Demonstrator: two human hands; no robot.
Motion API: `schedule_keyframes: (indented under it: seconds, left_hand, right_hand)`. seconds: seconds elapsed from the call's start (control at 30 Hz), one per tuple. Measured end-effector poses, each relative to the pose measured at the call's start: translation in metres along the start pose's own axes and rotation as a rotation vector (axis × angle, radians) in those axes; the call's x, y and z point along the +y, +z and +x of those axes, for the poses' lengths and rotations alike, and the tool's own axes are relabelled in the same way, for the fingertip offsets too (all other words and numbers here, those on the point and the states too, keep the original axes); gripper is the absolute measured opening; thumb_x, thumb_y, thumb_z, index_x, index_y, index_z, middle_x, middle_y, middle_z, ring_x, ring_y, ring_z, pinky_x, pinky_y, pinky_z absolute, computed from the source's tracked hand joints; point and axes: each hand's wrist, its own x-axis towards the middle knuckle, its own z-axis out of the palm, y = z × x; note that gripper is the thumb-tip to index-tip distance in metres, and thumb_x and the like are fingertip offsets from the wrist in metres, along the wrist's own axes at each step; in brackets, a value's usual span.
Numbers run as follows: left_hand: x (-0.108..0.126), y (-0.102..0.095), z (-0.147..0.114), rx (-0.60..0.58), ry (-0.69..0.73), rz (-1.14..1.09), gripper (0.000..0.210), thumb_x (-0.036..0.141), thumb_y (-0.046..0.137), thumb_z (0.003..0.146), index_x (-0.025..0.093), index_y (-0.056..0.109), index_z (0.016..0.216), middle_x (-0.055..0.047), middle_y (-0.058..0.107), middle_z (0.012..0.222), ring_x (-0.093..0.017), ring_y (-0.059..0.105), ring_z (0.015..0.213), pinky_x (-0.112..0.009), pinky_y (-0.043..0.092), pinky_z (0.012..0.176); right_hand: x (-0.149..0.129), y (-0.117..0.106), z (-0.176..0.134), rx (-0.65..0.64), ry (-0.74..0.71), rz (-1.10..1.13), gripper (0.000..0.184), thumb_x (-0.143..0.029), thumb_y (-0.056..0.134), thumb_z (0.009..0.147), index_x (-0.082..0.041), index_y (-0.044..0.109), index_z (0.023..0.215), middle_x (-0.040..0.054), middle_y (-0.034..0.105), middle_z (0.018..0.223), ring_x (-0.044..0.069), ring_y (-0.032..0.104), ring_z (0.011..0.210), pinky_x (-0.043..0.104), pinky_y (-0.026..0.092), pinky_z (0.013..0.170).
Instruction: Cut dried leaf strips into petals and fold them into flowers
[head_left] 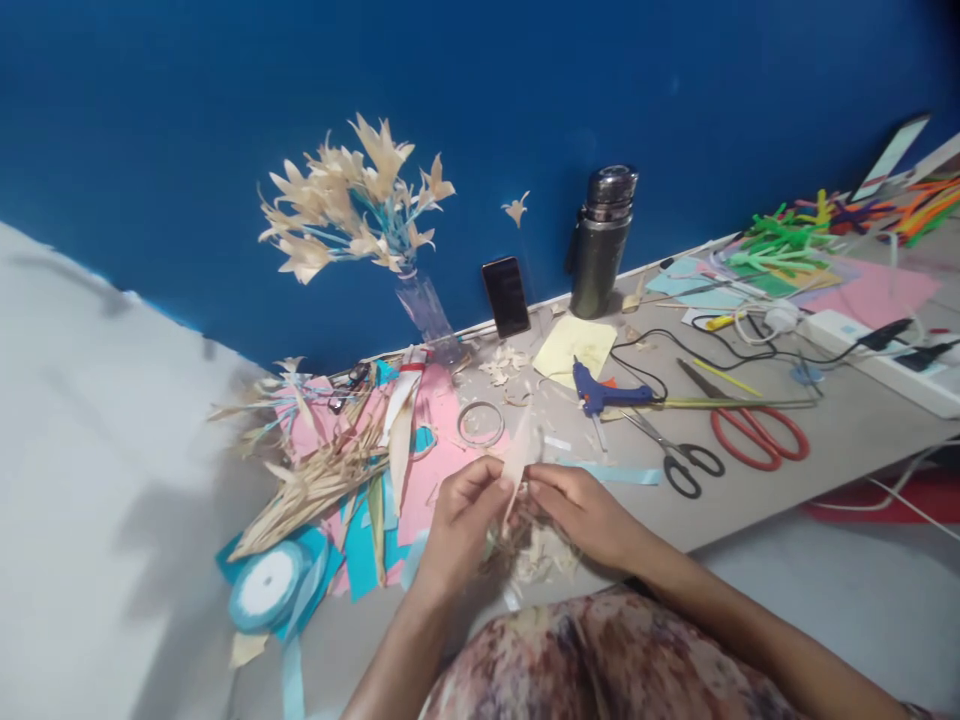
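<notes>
Pinched between the fingers of my left hand point(469, 510) is a pale, thin piece of dried husk point(517, 455), its pointed end rising upward. My right hand point(581, 510) is closed at the husk's right edge, and its fingertips press close to it. Below both hands lie husk scraps point(544, 555). Just beyond my left hand rests a roll of clear tape point(481, 424). A bundle of dried husks point(315, 490) lies to the left on pink and blue paper. The lower end of the held piece is partly hidden by my fingers.
Husk flowers point(360, 200) stand in a clear bottle point(427, 310) by the wall, near a phone point(507, 297) and a thermos point(602, 245). To the right lie a blue glue gun point(611, 395), black scissors point(682, 465), red scissors point(761, 435) and a power strip point(877, 350). A ribbon spool point(270, 585) sits front left.
</notes>
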Motion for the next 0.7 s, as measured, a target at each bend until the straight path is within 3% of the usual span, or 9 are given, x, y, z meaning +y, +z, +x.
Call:
schedule_keyframes:
  seconds: [0.13, 0.3, 0.53, 0.7]
  left_hand:
    - [-0.003, -0.004, 0.002, 0.036, -0.002, 0.153, 0.032, 0.041, 0.065, 0.086, 0.016, 0.061, 0.066, 0.002, 0.054, 0.058, -0.010, 0.046, 0.056, -0.022, 0.036, 0.057]
    - [-0.003, -0.007, 0.001, -0.020, 0.038, 0.229, 0.033, 0.041, 0.065, 0.087, 0.015, 0.063, 0.066, 0.000, 0.056, 0.061, -0.012, 0.047, 0.061, -0.024, 0.037, 0.060]
    - [0.002, -0.006, -0.002, -0.152, 0.111, 0.219, 0.025, 0.033, 0.065, 0.088, 0.015, 0.071, 0.072, -0.003, 0.064, 0.067, -0.014, 0.054, 0.063, -0.026, 0.041, 0.063]
    - [0.007, -0.010, -0.004, -0.182, 0.228, 0.332, 0.024, 0.027, 0.063, 0.091, 0.020, 0.076, 0.073, -0.003, 0.067, 0.069, -0.015, 0.059, 0.068, -0.025, 0.042, 0.068]
  right_hand:
    - [-0.009, -0.001, -0.004, -0.039, 0.067, 0.026, 0.031, -0.031, 0.046, 0.098, -0.019, 0.054, 0.071, -0.0012, 0.058, 0.066, 0.013, 0.051, 0.060, 0.024, 0.037, 0.059]
    - [-0.003, 0.003, -0.005, -0.152, 0.135, 0.295, 0.050, -0.059, 0.043, 0.098, -0.017, 0.061, 0.077, -0.0011, 0.056, 0.060, 0.009, 0.041, 0.046, 0.022, 0.032, 0.047]
    - [0.002, 0.018, -0.003, -0.055, 0.235, 0.346, 0.061, -0.068, 0.052, 0.089, -0.015, 0.060, 0.059, -0.0018, 0.050, 0.047, 0.009, 0.042, 0.042, 0.022, 0.030, 0.045]
    - [0.009, 0.026, -0.006, 0.008, 0.343, 0.605, 0.058, -0.061, 0.057, 0.089, -0.014, 0.061, 0.055, -0.0039, 0.044, 0.040, 0.006, 0.033, 0.036, 0.022, 0.021, 0.041]
